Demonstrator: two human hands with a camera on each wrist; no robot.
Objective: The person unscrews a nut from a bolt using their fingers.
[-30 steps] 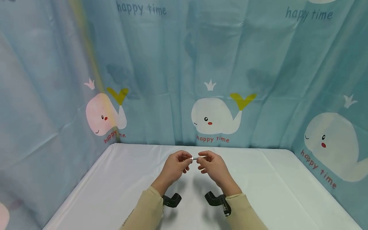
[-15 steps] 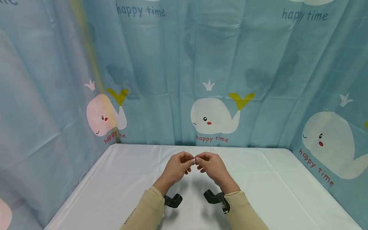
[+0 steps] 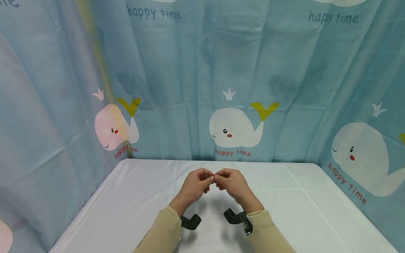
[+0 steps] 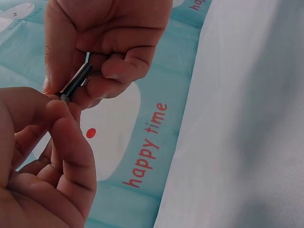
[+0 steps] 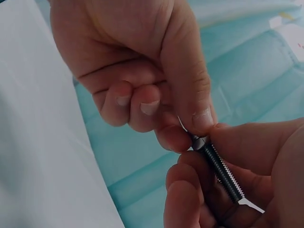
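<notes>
In the head view my left hand (image 3: 194,183) and right hand (image 3: 234,184) meet fingertip to fingertip above the table. Between them is a small metal bolt (image 5: 223,173), its dark threaded shank lying towards the right palm. A shiny faceted piece (image 5: 201,143) sits at the shank's left end; whether it is the bolt's head or a nut I cannot tell. Left thumb and index finger pinch that end, and the right thumb and fingers close around it from the other side. The left wrist view shows the thread (image 4: 78,80) below the right palm. Fingertips hide part of the faceted end.
A white cloth-covered table (image 3: 136,207) lies under the hands. Behind it and along both sides hangs a blue curtain (image 3: 177,80) with printed whales. Black wrist mounts (image 3: 191,222) stick inward from both cuffs.
A second ago a stretch of metal shank showed between the hands. The hands have since come together and their fingertips now cover most of the bolt in the head view.
</notes>
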